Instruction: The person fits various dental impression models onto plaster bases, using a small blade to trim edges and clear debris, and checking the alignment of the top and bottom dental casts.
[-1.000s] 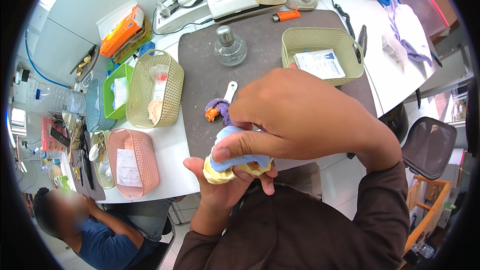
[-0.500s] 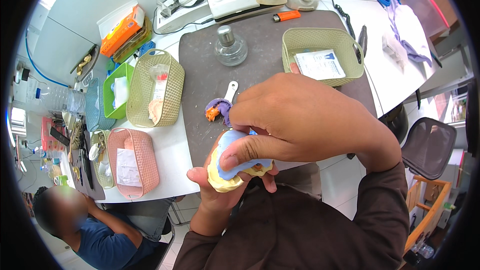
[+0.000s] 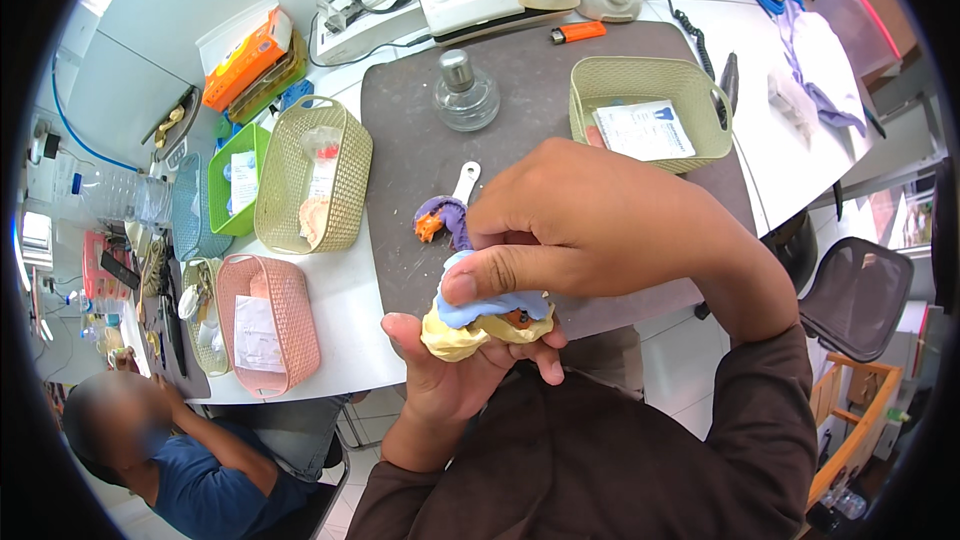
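Note:
My left hand point(image 3: 440, 382) is under a pale yellow dental cast point(image 3: 452, 338) and holds it from below, fingers curled round its edge. On top of the cast lies a light-blue dental impression point(image 3: 482, 310). My right hand point(image 3: 570, 230) grips the blue piece from above, thumb on its near face; the other fingertips are hidden behind it. An orange-brown patch shows in a gap between blue and yellow. Just beyond, a purple and orange impression point(image 3: 455, 220) with a white tray handle point(image 3: 467, 180) lies on the grey mat point(image 3: 400, 120), near my right fingers.
A glass spirit bottle point(image 3: 466, 100) and an orange lighter point(image 3: 578, 33) stand or lie on the mat. Baskets in olive point(image 3: 345, 190), pink point(image 3: 300, 340) and green point(image 3: 225, 215) line the left; another olive basket point(image 3: 715, 145) sits right. A co-worker point(image 3: 215, 460) sits at left.
My right hand has tilted the blue impression up at its near side, so the gap over the yellow cast looks wider. Both hands have shifted slightly right. The co-worker's head has moved a little.

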`<move>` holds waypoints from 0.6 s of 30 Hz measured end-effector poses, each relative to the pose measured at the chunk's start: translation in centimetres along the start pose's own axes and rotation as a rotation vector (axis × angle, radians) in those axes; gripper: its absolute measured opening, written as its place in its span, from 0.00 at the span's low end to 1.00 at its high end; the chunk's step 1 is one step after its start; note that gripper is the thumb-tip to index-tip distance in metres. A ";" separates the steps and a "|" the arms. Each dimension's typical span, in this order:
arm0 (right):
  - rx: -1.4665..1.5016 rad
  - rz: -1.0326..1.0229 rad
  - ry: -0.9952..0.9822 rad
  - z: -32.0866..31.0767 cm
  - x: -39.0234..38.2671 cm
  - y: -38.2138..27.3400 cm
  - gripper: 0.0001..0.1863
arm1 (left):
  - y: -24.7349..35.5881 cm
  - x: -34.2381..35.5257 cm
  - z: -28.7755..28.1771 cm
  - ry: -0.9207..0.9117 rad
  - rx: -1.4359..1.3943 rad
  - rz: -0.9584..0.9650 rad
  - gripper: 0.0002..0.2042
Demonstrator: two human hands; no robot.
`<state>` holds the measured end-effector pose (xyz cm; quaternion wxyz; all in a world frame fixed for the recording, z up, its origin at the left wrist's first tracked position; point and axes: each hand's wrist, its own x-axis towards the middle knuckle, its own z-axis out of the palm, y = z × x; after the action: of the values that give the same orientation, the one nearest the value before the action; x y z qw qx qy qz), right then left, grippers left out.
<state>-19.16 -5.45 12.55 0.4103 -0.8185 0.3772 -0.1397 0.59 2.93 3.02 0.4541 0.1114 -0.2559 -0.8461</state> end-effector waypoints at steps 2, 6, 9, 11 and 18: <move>0.031 -0.001 -0.010 0.0 0.1 0.2 0.27 | 0.1 0.0 -0.1 0.006 0.076 -0.004 0.49; 0.095 0.020 -0.017 -0.1 0.1 0.6 0.28 | 0.2 0.2 0.1 -0.014 0.107 -0.025 0.49; 0.147 0.115 -0.070 -0.7 0.4 0.2 0.31 | -0.5 0.1 0.6 0.033 -0.172 -0.017 0.50; 0.153 0.083 -0.068 -0.7 0.8 0.8 0.36 | -0.5 0.2 0.5 0.008 -0.282 -0.053 0.50; 0.189 0.039 -0.026 -0.4 1.0 1.3 0.38 | -0.6 0.5 0.2 -0.021 -0.362 -0.083 0.50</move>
<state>-19.36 -6.91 11.75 0.4932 -0.7703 0.3730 -0.1559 -0.18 2.86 2.88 0.4289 0.0296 -0.0992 -0.8974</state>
